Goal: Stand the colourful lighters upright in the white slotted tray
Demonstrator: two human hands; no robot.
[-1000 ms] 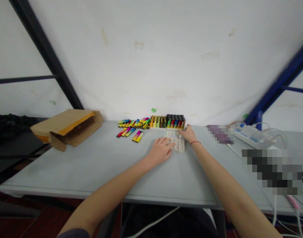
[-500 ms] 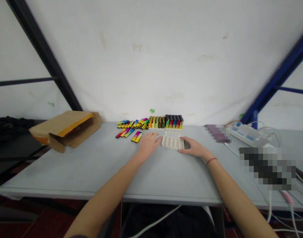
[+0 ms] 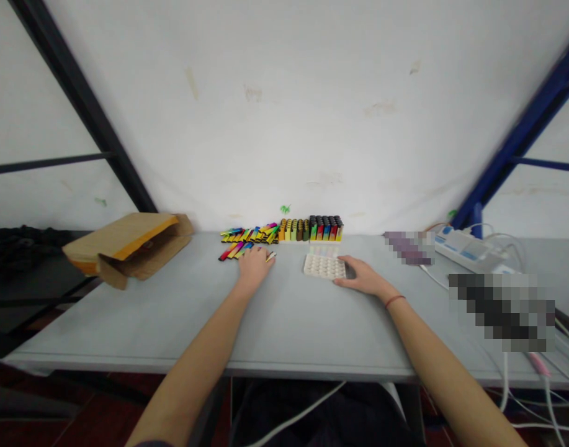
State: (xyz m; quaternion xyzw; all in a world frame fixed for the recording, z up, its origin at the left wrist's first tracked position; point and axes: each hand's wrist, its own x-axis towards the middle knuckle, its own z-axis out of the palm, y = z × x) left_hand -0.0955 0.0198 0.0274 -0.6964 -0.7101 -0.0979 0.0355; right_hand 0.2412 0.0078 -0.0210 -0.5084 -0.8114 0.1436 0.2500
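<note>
My left hand (image 3: pixel 254 268) is at the near edge of the loose lighters (image 3: pixel 251 234), its fingers closed round a lighter (image 3: pixel 271 256) whose end pokes out by the thumb. Most of that lighter is hidden by the hand. A white tray with rows of small round holes (image 3: pixel 322 266) lies flat on the table, its holes unfilled. My right hand (image 3: pixel 365 277) grips this tray's right edge between thumb and fingers. Just behind it, lighters with black tops (image 3: pixel 326 228) stand upright in rows, beside a block of yellow and brown lighters (image 3: pixel 294 230).
An open brown cardboard package (image 3: pixel 126 242) lies on the left of the grey table (image 3: pixel 288 335). To the right are a white power strip (image 3: pixel 465 248) with cables and two blurred-out items. A wall rises behind the table.
My left hand has moved left, from beside the tray to the nearest loose lighters, and closed on one. My right hand has stayed on the tray.
</note>
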